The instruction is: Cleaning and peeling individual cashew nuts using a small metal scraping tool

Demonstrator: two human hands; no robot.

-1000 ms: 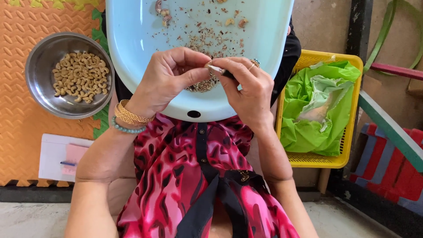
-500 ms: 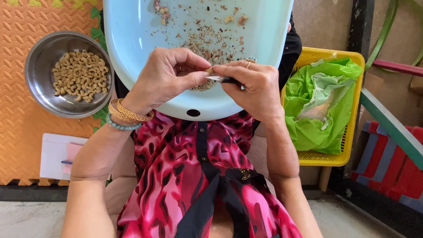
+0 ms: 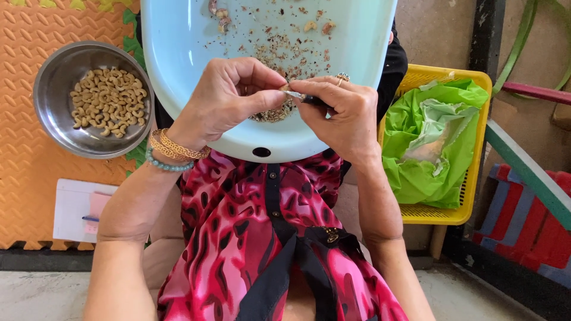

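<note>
Left hand [image 3: 229, 98] pinches a small cashew nut [image 3: 284, 88] while the right hand [image 3: 342, 113], closed on a small knife [image 3: 306, 98], has drawn closer over the near rim of the pale blue basin [image 3: 178, 47]; peeling continues, husk scraps [image 3: 273, 113] below.

My left hand [image 3: 229, 98] is curled, knuckles up, with the thumb and forefinger pinched together at the tips, which point right. My right hand [image 3: 342, 113] sits just beside it, its back facing up, its fingers folded in and its thumb and forefinger tips meeting those of the left. A ring shows on one right finger. Both wrists bend inward, so the hands meet in the middle, far from my body. My forearms run from the near corners, bare, and angle toward each other. Bracelets circle my left wrist.
</note>
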